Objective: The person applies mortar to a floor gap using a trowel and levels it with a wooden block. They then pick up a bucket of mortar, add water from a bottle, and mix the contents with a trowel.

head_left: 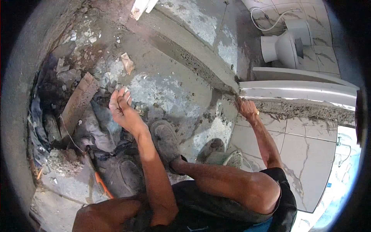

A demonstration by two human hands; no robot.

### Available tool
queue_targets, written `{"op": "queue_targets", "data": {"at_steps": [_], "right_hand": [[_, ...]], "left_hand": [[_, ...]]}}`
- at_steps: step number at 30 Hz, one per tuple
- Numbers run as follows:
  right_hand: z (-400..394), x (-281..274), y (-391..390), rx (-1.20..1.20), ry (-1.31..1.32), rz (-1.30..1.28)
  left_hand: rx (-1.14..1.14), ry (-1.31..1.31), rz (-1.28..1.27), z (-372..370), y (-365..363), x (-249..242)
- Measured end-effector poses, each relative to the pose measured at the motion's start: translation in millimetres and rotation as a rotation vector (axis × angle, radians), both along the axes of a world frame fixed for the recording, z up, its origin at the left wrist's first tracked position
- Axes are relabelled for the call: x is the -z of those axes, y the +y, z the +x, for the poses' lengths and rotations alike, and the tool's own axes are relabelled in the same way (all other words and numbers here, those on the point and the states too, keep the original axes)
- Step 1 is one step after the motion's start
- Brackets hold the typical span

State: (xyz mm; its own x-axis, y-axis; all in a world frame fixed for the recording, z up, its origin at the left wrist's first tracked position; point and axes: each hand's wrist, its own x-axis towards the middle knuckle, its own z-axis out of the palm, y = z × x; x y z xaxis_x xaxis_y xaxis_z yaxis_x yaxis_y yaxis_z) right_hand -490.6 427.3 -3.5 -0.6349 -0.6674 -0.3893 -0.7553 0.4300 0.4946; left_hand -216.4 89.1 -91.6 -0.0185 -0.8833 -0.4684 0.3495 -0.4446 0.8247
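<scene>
My left hand [123, 108] is raised over the rubble at the left, its fingers curled together. Whether anything is between them is hidden. Beside it lies a brown board [79, 102] on crumpled dark cloth and debris. My right hand [247, 108] is closed round a tool with a pale handle end [257, 111]; the rest of the tool is hidden. That hand is at the corner where the wet mortar ledge [208, 77] meets the white door frame [293, 92], above the marbled tiles [305, 154].
A white toilet [284, 48] stands at the upper right. My shoe [164, 141] rests on the rough floor. An orange-handled tool [102, 185] lies at the lower left. A broken tile piece [127, 63] is on the floor above my left hand.
</scene>
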Motion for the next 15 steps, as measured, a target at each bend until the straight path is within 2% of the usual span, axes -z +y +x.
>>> {"op": "queue_targets", "data": {"at_steps": [1,3,4,7,9,10,12,13,15], "right_hand": [[-3.2,0.2,8.7,-0.003,0.000,0.004],[-7.9,-1.7,27.6,0.220,-0.016,0.177],[-8.1,-2.9,36.5,0.220,-0.013,0.183],[-9.5,-10.1,74.2,0.091,0.073,0.187],[-14.5,-13.4,100.5,-0.260,0.162,0.017],[-10.0,-19.4,84.4,-0.269,0.161,0.022],[10.8,-34.7,47.7,-0.010,0.111,0.208],[18.5,-37.0,24.6,-0.016,0.091,0.149],[10.4,-30.8,-4.8,-0.062,0.107,0.210]], "left_hand": [[0.009,-0.005,-0.009,-0.5,1.5,0.7],[0.019,-0.010,-0.009,-1.1,4.0,1.3],[0.021,-0.006,0.003,-2.0,4.5,1.3],[0.034,-0.009,0.009,-2.8,4.7,-2.4],[0.041,-0.021,-0.005,-2.1,4.0,-0.3],[0.046,-0.016,-0.013,-2.9,4.4,2.8],[0.053,-0.012,-0.011,-4.4,7.7,4.0],[0.063,-0.008,0.003,-6.0,8.6,1.7],[0.083,-0.009,0.021,-7.3,11.1,0.4]]}}
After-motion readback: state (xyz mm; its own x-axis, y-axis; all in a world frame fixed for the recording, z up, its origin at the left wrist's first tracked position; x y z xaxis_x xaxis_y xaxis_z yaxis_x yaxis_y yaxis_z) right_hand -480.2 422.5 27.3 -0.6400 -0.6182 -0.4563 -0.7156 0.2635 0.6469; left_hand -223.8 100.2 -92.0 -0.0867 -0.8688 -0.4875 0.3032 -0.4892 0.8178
